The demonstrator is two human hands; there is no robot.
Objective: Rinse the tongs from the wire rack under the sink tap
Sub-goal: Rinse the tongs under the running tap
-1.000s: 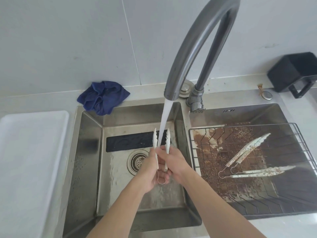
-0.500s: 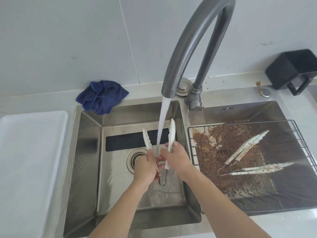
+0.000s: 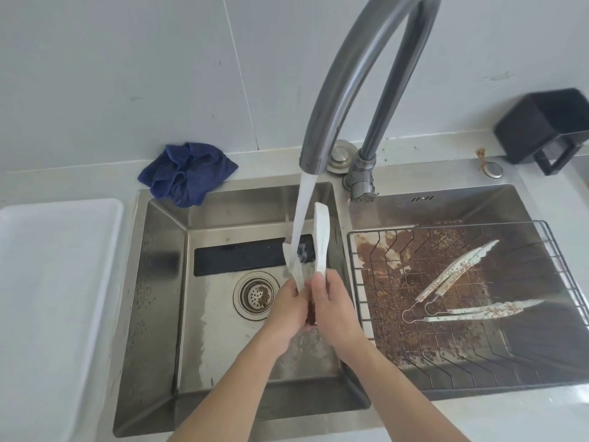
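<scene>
A double steel sink (image 3: pixel 153 282) is filling most of the view, with a white tray (image 3: pixel 47 298) lying on the counter to its left. The tall curved tap (image 3: pixel 344 84) is arching over the divider and pouring a stream of water (image 3: pixel 302 212) into the left basin. A wire rack (image 3: pixel 548 330) is sitting in the right basin over a brown-speckled, dirty surface, and two soiled pairs of tongs, the upper tongs (image 3: pixel 459 269) and the lower tongs (image 3: pixel 478 312), are lying on it, close together. A black mug (image 3: pixel 541 126) is standing on the counter at the back right, and a crumpled blue cloth (image 3: pixel 188 173) is resting at the back left corner of the sink. Over the left basin, just right of the drain strainer (image 3: pixel 256 295), the left hand (image 3: pixel 287 309) and right hand (image 3: pixel 331 309) are gripping a white pair of tongs (image 3: pixel 320 240) together, fingers curled tight around its lower end. Its two arms are pointing up and spread apart, the left arm sitting in the stream.
</scene>
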